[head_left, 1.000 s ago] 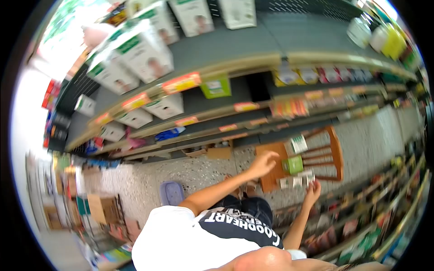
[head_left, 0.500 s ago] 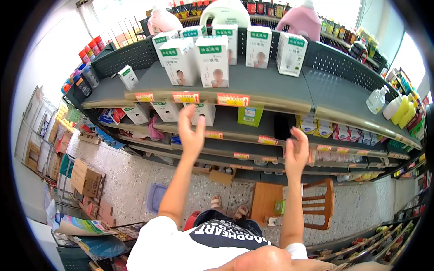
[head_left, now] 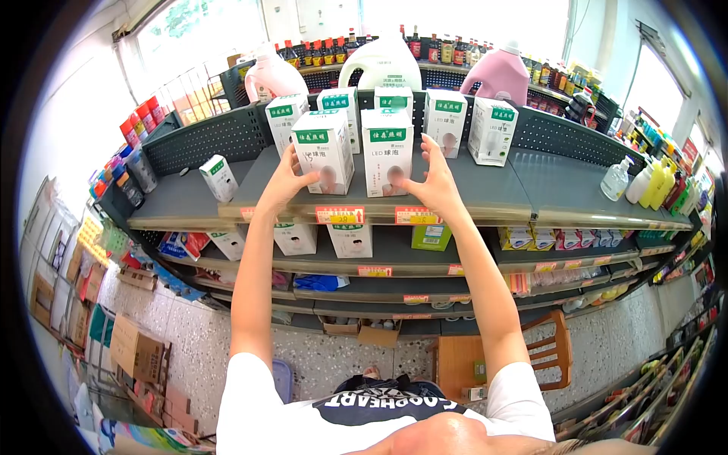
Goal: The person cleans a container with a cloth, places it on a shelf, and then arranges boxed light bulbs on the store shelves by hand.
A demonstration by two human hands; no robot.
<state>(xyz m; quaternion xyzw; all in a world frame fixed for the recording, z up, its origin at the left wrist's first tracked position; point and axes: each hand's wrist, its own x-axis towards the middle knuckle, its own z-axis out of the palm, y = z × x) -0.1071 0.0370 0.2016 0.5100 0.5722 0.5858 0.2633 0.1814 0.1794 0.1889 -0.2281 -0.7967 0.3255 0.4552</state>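
Note:
Two white-and-green LED bulb boxes stand upright side by side at the front of the top shelf, a left box (head_left: 321, 156) and a right box (head_left: 387, 153). My left hand (head_left: 285, 184) is at the left box's outer side, its fingers apart and its thumb across the front. Mirroring it, my right hand (head_left: 434, 182) is at the right box's outer side, fingers spread and thumb over the front face. Whether either hand presses on the cardboard I cannot tell. More such boxes stand behind, including a rear right box (head_left: 492, 132).
A small white box (head_left: 218, 178) stands on the shelf (head_left: 531, 182) farther left. Large detergent jugs, one pink (head_left: 497, 76), rise behind. Price tags (head_left: 340, 215) line the shelf edge. On the floor are a wooden chair (head_left: 560, 349) and a cardboard carton (head_left: 135, 349).
Both hands have risen from below the top shelf's edge to either side of the two front boxes. The camera view has tilted up, so more of the back shelves shows.

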